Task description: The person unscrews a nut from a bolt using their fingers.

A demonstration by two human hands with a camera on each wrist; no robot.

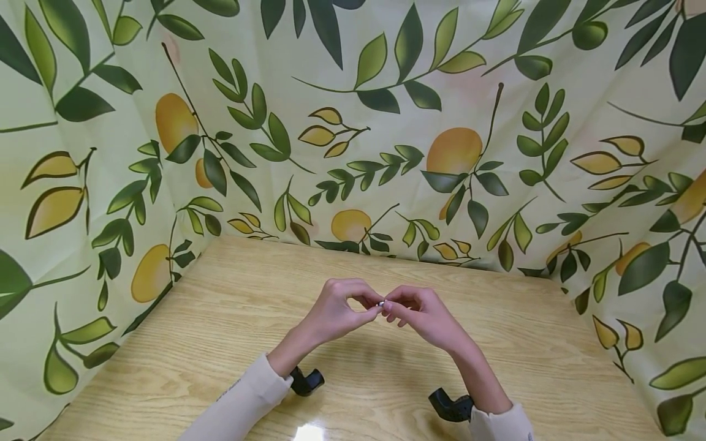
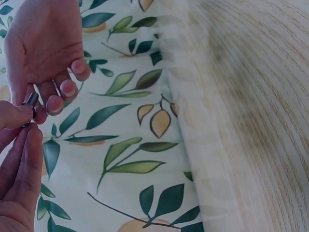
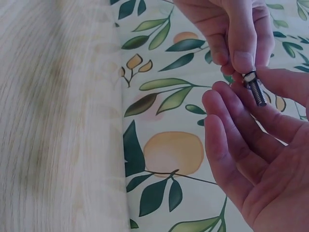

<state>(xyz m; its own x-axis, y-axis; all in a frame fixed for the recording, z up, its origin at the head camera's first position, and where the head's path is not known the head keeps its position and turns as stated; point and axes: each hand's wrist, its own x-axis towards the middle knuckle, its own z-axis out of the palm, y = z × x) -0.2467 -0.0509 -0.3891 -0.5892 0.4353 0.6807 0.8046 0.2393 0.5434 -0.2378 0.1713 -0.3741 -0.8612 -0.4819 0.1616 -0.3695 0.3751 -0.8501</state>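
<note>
A small metal bolt (image 3: 258,93) with a threaded shank and a wider hex-shaped end is between my two hands, above the table. My left hand (image 1: 341,309) pinches it at the hex end between thumb and fingers; its thumb (image 2: 17,115) lies across the bolt in the left wrist view. From the other side my right hand (image 1: 423,315) has thumb and index finger at the hex end, the thumb tip right against it. The shank points toward my right palm. The other right fingers (image 3: 224,130) are loosely bent. In the head view the fingers mostly hide the bolt.
Under the hands lies a light wood-grain table (image 1: 265,275). A cloth (image 1: 386,153) printed with leaves and fruit stands round its back and sides. Black wrist mounts (image 1: 451,405) show at both wrists, and a bright reflection lies at the table's front.
</note>
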